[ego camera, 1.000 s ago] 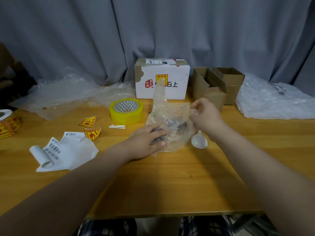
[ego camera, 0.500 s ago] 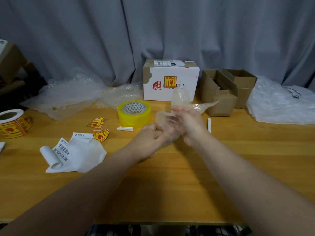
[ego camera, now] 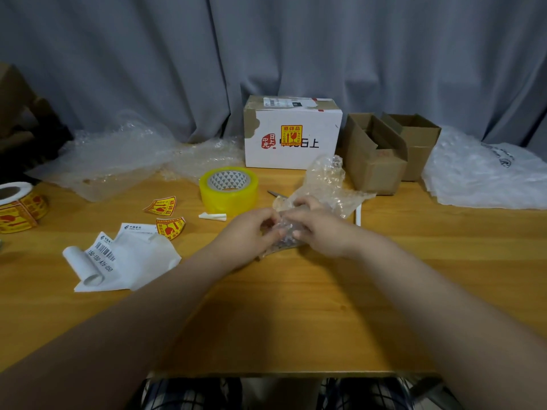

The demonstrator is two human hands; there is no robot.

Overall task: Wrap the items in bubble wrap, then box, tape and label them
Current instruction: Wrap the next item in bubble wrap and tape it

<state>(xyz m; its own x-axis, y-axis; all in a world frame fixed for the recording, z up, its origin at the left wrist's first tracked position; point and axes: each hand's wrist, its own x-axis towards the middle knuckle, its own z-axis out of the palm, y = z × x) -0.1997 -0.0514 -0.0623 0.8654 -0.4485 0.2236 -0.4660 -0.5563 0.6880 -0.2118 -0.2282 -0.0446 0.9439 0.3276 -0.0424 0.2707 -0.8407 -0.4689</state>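
At the middle of the counter (ego camera: pixel 296 321), the bubble wrap (ego camera: pixel 325 184) bundle has come down from mid-air half a second ago. The left hand (ego camera: pixel 251 235) and right hand (ego camera: pixel 321 232) each keep a pinching grip on it, so wrapping looks to be closing; boxing waits.
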